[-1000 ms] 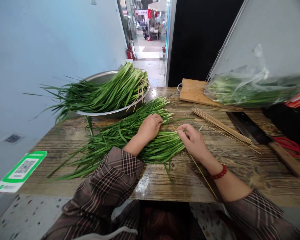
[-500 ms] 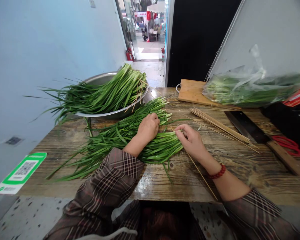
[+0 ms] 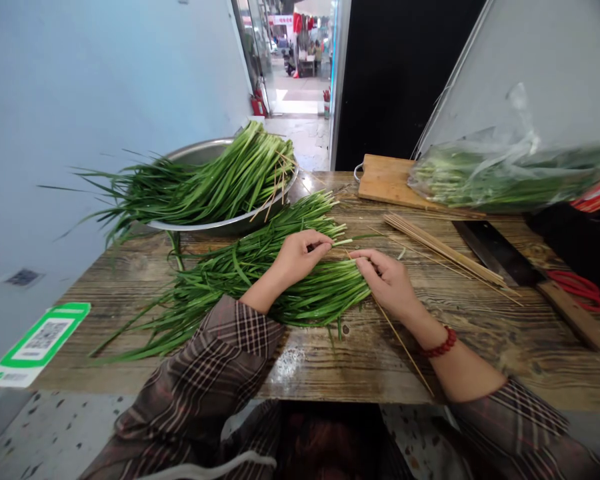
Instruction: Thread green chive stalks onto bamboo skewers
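Note:
Green Chinese chives point(image 3: 260, 287) lie in a loose pile on the wooden table, their pale stem ends toward the right. My left hand point(image 3: 303, 260) is over the pile, thumb and fingertips pinched at a chive stem point(image 3: 344, 242) whose white end sticks out to the right. My right hand point(image 3: 387, 280) is closed around a thin bamboo skewer point(image 3: 403, 343) at the chives' stem ends; its tip shows just left of my fingers. The skewer's other end slants down to the table's front edge. Whether stems are threaded on it is hidden by my fingers.
A metal basin point(image 3: 220, 223) heaped with skewered chives stands back left. Spare bamboo skewers point(image 3: 440, 250), a cleaver point(image 3: 500, 253), red-handled scissors point(image 3: 577, 288), a cutting board point(image 3: 385, 179) and a plastic bag of greens point(image 3: 510, 177) lie to the right. A QR-code card point(image 3: 43, 340) is at the left edge.
My left hand has turned and shifted slightly right, lifting a single chive stem toward the skewer. My right hand stays at the stem ends, holding the skewer.

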Available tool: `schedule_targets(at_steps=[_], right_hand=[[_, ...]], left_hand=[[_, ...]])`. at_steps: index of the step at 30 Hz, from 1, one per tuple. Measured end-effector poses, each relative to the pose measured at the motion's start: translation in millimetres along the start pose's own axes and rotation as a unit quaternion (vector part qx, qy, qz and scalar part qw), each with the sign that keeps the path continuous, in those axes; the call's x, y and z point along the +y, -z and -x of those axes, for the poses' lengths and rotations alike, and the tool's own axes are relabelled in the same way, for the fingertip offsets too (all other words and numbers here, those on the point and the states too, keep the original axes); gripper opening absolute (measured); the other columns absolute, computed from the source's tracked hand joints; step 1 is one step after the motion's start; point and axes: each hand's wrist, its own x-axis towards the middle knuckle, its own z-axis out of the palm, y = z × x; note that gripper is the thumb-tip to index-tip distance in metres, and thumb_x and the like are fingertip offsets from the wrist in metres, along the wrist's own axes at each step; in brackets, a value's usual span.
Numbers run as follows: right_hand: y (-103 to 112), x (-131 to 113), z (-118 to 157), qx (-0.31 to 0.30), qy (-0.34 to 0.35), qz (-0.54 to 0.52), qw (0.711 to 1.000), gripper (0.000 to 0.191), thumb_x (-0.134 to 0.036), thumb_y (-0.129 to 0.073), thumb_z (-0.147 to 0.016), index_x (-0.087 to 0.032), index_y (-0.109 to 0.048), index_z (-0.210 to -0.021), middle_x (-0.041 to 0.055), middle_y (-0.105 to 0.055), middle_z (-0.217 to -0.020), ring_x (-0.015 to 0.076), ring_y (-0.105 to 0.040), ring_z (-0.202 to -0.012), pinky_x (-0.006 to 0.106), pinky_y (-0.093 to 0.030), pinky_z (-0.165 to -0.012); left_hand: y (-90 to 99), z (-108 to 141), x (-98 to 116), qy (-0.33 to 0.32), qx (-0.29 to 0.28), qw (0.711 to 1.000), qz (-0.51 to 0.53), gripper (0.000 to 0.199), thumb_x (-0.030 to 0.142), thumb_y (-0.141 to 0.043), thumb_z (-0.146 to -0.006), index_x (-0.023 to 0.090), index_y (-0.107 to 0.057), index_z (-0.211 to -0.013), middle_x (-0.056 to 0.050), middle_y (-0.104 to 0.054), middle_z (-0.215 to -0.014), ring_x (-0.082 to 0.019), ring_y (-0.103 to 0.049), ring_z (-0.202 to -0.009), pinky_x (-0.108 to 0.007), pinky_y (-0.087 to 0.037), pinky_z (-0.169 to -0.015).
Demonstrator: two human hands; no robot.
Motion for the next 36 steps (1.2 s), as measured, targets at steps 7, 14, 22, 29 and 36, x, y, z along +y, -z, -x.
schedule_targets(at_steps=[7, 14, 22, 29, 36], right_hand=[[1, -7, 0, -0.003, 0.007, -0.013, 1.000, 0.026, -0.029, -0.049, -0.091, -0.017, -0.069, -0.101, 0.0052, -0.073, -0.091, 0.0161, -0.066, -0.076, 0.026, -0.048, -0.067], [0, -5, 0, -0.006, 0.015, -0.016, 1.000, 0.027, -0.028, -0.048, -0.091, -0.019, -0.068, -0.106, 0.0053, -0.073, -0.098, 0.0169, -0.067, -0.082, 0.028, -0.050, -0.073], [0, -5, -1, -0.006, 0.017, -0.010, 1.000, 0.027, -0.027, -0.047, -0.092, -0.019, -0.068, -0.107, 0.0054, -0.073, -0.100, 0.0171, -0.067, -0.085, 0.028, -0.049, -0.075], [-1, -3, 1, -0.001, -0.029, 0.019, 0.999, 0.032, -0.031, -0.046, -0.092, -0.017, -0.061, -0.117, -0.0009, -0.060, -0.065, 0.0124, -0.048, -0.053, 0.025, -0.037, -0.052], [-2, -8, 3, 0.010, -0.037, 0.019, 0.999, 0.048, -0.030, -0.045, -0.092, -0.019, -0.044, -0.139, -0.0077, -0.034, -0.053, 0.0120, -0.035, -0.047, 0.026, -0.029, -0.049]], left_hand=[[-5.6, 3, 8, -0.016, 0.003, 1.000, 0.007, 0.010, 0.015, -0.061, -0.078, 0.014, -0.071, -0.078, -0.003, -0.067, -0.076, -0.013, -0.060, -0.071, -0.024, -0.045, -0.069], [-7.1, 5, 14, -0.028, 0.013, 0.999, 0.015, 0.008, 0.012, -0.062, -0.077, 0.014, -0.070, -0.076, -0.002, -0.068, -0.074, -0.012, -0.060, -0.071, -0.023, -0.046, -0.069], [-8.2, 5, 13, -0.051, 0.026, 0.998, 0.012, 0.009, 0.011, -0.063, -0.077, 0.015, -0.070, -0.075, -0.001, -0.065, -0.072, -0.012, -0.059, -0.070, -0.023, -0.046, -0.067], [-11.1, 7, 14, -0.081, 0.029, 0.996, 0.005, 0.010, 0.009, -0.063, -0.076, 0.015, -0.069, -0.073, -0.001, -0.063, -0.071, -0.011, -0.058, -0.070, -0.023, -0.044, -0.066], [-9.6, 8, 14, -0.085, -0.008, 0.996, 0.007, 0.012, 0.009, -0.059, -0.079, 0.015, -0.069, -0.078, -0.003, -0.064, -0.076, -0.013, -0.059, -0.074, -0.024, -0.046, -0.069]])
